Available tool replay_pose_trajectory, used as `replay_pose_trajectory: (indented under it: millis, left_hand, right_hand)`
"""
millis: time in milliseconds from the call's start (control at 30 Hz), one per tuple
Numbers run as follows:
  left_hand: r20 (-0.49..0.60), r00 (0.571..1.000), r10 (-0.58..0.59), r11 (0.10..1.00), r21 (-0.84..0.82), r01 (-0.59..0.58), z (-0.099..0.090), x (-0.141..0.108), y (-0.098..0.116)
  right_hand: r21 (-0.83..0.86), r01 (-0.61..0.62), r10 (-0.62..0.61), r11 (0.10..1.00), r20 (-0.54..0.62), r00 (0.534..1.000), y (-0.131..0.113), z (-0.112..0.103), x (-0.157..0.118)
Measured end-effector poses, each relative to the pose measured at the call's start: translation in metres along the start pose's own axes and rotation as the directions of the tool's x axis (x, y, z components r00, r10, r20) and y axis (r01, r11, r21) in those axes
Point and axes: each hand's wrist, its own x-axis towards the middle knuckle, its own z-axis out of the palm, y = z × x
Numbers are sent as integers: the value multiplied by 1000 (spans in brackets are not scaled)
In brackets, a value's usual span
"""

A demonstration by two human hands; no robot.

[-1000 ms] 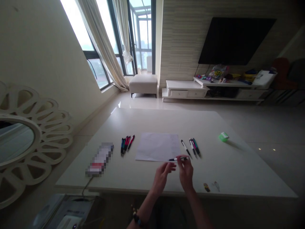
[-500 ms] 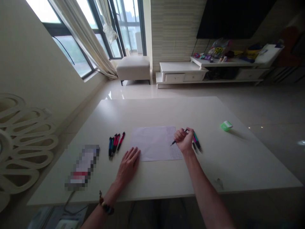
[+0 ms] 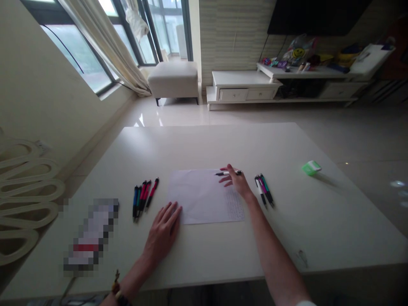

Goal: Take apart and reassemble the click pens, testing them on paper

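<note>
A white sheet of paper (image 3: 197,195) lies on the white table (image 3: 207,146), with small writing along its right part. My left hand (image 3: 162,229) rests flat, fingers spread, its fingertips at the sheet's lower left edge. Over the upper right of the sheet, my right hand (image 3: 234,178) holds a white and black pen (image 3: 225,173), which lies nearly level with its tip to the left. Several pens (image 3: 145,195) in blue, green and red lie left of the sheet. To its right are white, purple and green pens (image 3: 264,190).
A phone (image 3: 92,236), blurred out, lies at the table's left with a cable. A green and white box-like item (image 3: 311,168) stands at the right. Beyond the table are a stool (image 3: 174,80) and a low cabinet (image 3: 245,80).
The view has shifted slightly. My right hand has moved to the sheet's upper part, loosened from a fist, and the pen has turned from slanted to nearly level. My left hand stays by the sheet.
</note>
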Motion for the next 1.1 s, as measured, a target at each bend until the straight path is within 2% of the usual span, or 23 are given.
replay_pose_trajectory:
  millis: [100, 167, 233, 367, 467, 533, 633, 800, 1100]
  left_hand:
    - [-1, 1000, 0, 1000, -4, 0, 0, 0, -1]
    - [1, 1000, 5, 1000, -1, -5, 0, 1, -1]
    - [2, 1000, 9, 1000, 6, -9, 1, 1, -1]
    - [-2, 1000, 20, 1000, 12, -20, 1, 2, -1]
    - [-3, 1000, 19, 1000, 8, -19, 0, 2, -1]
    - [4, 1000, 16, 1000, 5, -16, 0, 2, -1]
    - [12, 1000, 9, 1000, 4, -9, 0, 1, -1]
    - [15, 1000, 8, 1000, 0, -8, 0, 1, -1]
    - [-2, 1000, -9, 999, -44, 9, 0, 2, 0]
  right_hand:
    - [-12, 23, -24, 1000, -71, 997, 7, 1, -1]
    - [13, 30, -29, 999, -76, 997, 8, 0, -2]
    - [11, 89, -87, 996, -86, 992, 9, -1, -1]
    - [-92, 201, -215, 975, -184, 959, 12, -2, 2]
    - [-136, 196, -215, 971, -142, 966, 16, -1, 4]
    - [-249, 200, -238, 948, -135, 962, 20, 1, 6]
    - [-407, 207, -303, 889, -185, 935, 24, 3, 11]
    - [-564, 197, -383, 802, -232, 894, 30, 5, 16]
    - [-606, 171, -373, 777, -224, 901, 31, 6, 19]
